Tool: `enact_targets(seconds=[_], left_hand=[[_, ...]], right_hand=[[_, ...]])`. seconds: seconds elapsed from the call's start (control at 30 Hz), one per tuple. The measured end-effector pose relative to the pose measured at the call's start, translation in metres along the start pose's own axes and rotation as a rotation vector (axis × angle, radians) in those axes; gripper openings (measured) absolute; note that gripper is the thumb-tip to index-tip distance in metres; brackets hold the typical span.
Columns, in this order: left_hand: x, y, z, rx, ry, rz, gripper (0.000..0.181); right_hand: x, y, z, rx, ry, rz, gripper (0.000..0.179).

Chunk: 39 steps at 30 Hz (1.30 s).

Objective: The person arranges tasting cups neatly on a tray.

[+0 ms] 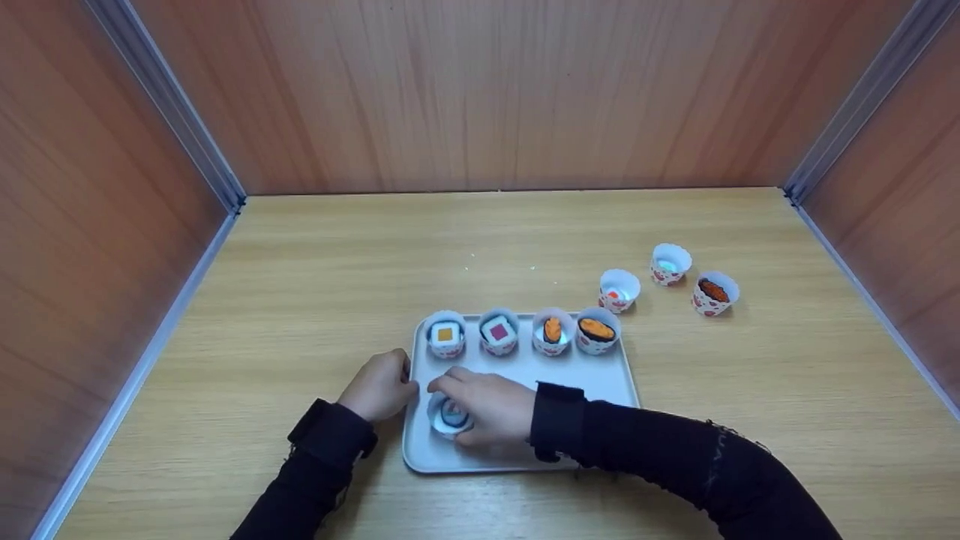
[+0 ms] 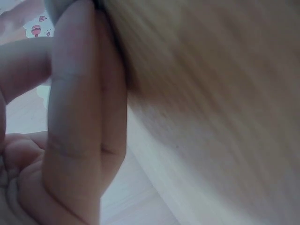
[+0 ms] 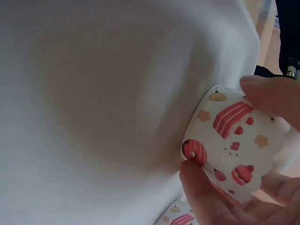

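On the white tray (image 1: pixel 570 373), my right hand (image 1: pixel 491 405) holds a patterned paper cup (image 3: pixel 234 145) near the front left corner, thumb and fingers around its sides. Inside that cup sits a dark-rimmed round piece (image 1: pixel 453 414), its top partly hidden. My left hand (image 1: pixel 377 386) grips the tray's left edge with bent fingers (image 2: pixel 75 103). Along the tray's back stand a cup with a yellow-centred white sushi piece (image 1: pixel 447 334), one with a magenta-centred piece (image 1: pixel 499 331), and two with orange-topped pieces (image 1: pixel 553 330).
Off the tray at the back right stand three more cups: one with something red-orange (image 1: pixel 619 291), one with a pale green bit (image 1: pixel 670 264), one with a brown-red topped piece (image 1: pixel 715 292). White specks dot the table (image 1: pixel 360 270). Wooden panels (image 1: pixel 495 97) enclose the back and sides.
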<state>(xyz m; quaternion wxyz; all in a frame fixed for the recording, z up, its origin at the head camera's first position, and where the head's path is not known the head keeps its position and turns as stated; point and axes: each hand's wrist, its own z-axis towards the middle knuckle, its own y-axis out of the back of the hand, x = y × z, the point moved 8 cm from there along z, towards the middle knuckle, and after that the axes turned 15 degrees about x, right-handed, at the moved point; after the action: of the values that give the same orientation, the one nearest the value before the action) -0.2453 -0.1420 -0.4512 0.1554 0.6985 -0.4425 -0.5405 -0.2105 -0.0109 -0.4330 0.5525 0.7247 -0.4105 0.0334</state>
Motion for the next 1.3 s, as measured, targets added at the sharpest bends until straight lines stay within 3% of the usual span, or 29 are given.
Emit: enact_targets(seconds=[0.17, 0.3, 0.57, 0.77, 0.87, 1.03, 1.3], left_hand=[[0.000, 0.000, 0.000, -0.002, -0.001, 0.011, 0.008], [0.001, 0.000, 0.000, -0.004, 0.000, 0.014, 0.009], [0.000, -0.001, 0.000, 0.007, 0.008, -0.016, 0.009], [0.001, -0.001, 0.002, 0.018, 0.033, -0.020, 0.008], [0.002, 0.000, 0.002, 0.025, 0.043, -0.019, 0.008], [0.001, 0.000, 0.001, 0.023, 0.041, -0.021, 0.008], [0.001, -0.001, 0.002, 0.035, 0.047, -0.026, 0.008]], right_hand=[[-0.005, 0.006, -0.012, -0.037, 0.068, 0.056, 0.075], [-0.007, 0.017, -0.032, -0.104, 0.132, 0.076, 0.071], [-0.032, 0.035, -0.091, -0.359, 0.124, 0.036, 0.074], [-0.070, 0.047, -0.134, -0.500, 0.000, 0.046, 0.091], [-0.094, 0.052, -0.155, -0.552, -0.096, -0.004, 0.099], [-0.144, 0.057, -0.188, -0.564, -0.305, -0.013, 0.110], [-0.219, 0.071, -0.229, -0.576, -0.564, 0.116, 0.120]])
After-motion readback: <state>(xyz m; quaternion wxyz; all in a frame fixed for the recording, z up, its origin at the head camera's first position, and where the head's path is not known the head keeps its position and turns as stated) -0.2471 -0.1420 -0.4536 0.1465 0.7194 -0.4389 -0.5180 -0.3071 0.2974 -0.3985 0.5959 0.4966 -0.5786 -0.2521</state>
